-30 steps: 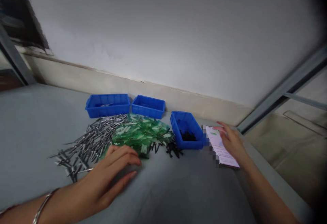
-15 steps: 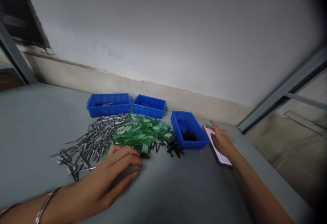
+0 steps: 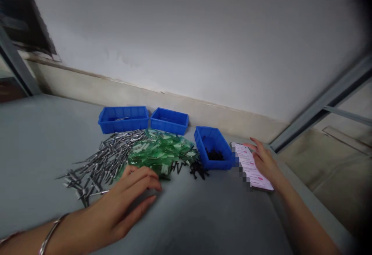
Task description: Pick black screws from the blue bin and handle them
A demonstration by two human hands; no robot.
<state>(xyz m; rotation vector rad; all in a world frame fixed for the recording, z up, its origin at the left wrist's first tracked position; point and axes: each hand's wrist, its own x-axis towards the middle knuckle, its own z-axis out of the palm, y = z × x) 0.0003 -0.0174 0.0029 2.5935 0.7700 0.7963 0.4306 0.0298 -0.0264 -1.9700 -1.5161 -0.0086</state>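
Observation:
My left hand [image 3: 124,200], a bracelet on its wrist, rests on the grey table with fingers apart and nothing in them, at the near edge of a pile of green packets [image 3: 159,150]. Metal rivet-like pins [image 3: 107,158] lie heaped to the left of the packets. At the right, my right hand [image 3: 266,164] is over a phone [image 3: 250,166] with a lit screen, its fingers spread near the screen. Whether a fingertip touches the glass I cannot tell. Dark screws [image 3: 198,169] lie loose between the packets and a blue bin [image 3: 215,146] holding more dark pieces.
Two more blue bins stand near the wall: the left one [image 3: 123,125] has a few metal pins inside, the middle one [image 3: 169,122] shows nothing in it. A grey metal frame [image 3: 314,111] rises at the table's right edge.
My right hand has shifted slightly to the right, and the phone has moved right, away from the bin. Its screen shows more now. My left hand has not moved.

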